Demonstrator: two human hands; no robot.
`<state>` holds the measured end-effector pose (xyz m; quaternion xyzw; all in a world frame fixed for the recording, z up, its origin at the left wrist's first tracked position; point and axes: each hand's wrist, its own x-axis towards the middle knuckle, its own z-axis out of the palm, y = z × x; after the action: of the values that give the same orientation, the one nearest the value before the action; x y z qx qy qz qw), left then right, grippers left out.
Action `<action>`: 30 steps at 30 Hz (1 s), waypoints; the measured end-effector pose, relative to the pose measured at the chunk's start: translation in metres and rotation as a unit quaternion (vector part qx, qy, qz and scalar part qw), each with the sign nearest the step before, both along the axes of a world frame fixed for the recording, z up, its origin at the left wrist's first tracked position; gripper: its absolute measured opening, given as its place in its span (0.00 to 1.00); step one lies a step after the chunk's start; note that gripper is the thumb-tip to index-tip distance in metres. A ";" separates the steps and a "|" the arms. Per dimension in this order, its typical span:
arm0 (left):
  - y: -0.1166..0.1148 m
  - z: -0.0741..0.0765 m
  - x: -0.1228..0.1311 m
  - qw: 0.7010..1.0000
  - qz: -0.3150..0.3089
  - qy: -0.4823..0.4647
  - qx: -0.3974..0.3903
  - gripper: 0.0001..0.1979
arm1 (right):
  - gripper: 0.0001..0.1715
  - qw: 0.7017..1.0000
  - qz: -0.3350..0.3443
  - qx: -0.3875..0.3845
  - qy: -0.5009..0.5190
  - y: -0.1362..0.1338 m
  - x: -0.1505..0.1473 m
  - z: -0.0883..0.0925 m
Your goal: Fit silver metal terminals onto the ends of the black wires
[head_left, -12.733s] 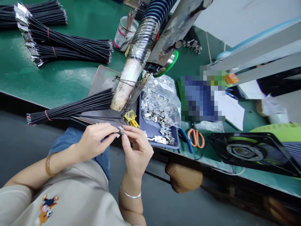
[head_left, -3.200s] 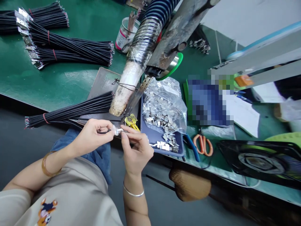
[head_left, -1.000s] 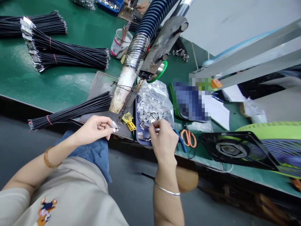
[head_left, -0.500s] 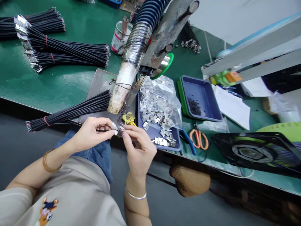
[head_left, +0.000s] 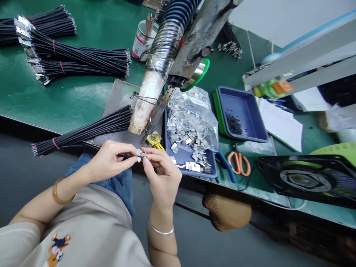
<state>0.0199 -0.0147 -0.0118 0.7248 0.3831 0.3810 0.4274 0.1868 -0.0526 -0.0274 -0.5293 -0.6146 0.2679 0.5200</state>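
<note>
Left hand [head_left: 111,162]: pinching black cable [head_left: 90,145], we think
Right hand [head_left: 163,175]: pinched alongside, contents unclear
Steadiness: we'd brace both hands together

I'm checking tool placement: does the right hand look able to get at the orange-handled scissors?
Probably yes: the scissors lie with nothing seen on top, though the right hand seems busy close to the left hand.

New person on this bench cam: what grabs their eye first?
Probably the fat ribbed hose, slanting down from top centre to a stained white nozzle. Next, bundles of black cables with shiny metal ends, upper left on the green table. Just below the nozzle in view, the left hand and right hand meet, fingertips together around something too small to make out.
</note>
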 end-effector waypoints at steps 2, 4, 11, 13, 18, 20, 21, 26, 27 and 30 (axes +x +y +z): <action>0.000 -0.005 0.000 0.995 -0.003 0.053 0.085 0.09 | 0.06 0.997 -0.020 0.039 -0.061 0.000 0.000 0.000; -0.001 -0.010 0.000 0.978 -0.001 0.118 0.174 0.13 | 0.07 0.988 -0.044 0.082 -0.121 -0.001 -0.001 0.001; -0.008 -0.010 0.001 0.997 0.011 0.071 0.042 0.12 | 0.06 0.989 -0.066 0.086 -0.101 -0.004 -0.011 -0.003; -0.008 -0.006 0.000 0.997 0.008 0.022 -0.069 0.09 | 0.06 0.988 -0.070 0.098 -0.100 -0.004 -0.013 -0.006; -0.004 0.002 -0.001 0.968 0.003 -0.098 -0.229 0.10 | 0.08 0.990 -0.104 0.083 -0.036 -0.005 -0.009 -0.011; -0.002 0.005 -0.001 0.961 0.002 -0.109 -0.253 0.10 | 0.10 0.987 -0.117 0.105 -0.030 -0.006 -0.007 -0.011; -0.001 0.006 0.000 0.959 0.002 -0.111 -0.261 0.10 | 0.11 0.984 -0.119 0.127 -0.041 -0.007 -0.006 -0.010; 0.002 0.008 0.004 0.952 0.004 -0.134 -0.274 0.08 | 0.15 0.952 -0.080 0.242 -0.171 -0.007 -0.004 -0.009; 0.002 0.008 0.005 0.953 0.007 -0.140 -0.270 0.08 | 0.15 0.951 -0.072 0.242 -0.180 -0.006 -0.005 -0.010; 0.004 0.008 0.007 0.954 0.010 -0.150 -0.261 0.06 | 0.11 0.969 -0.085 0.196 -0.125 -0.004 -0.006 -0.014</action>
<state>0.0272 -0.0107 -0.0036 0.5189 0.4081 0.3761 0.6502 0.1807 -0.0565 -0.0410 -0.4962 -0.6683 0.0286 0.5536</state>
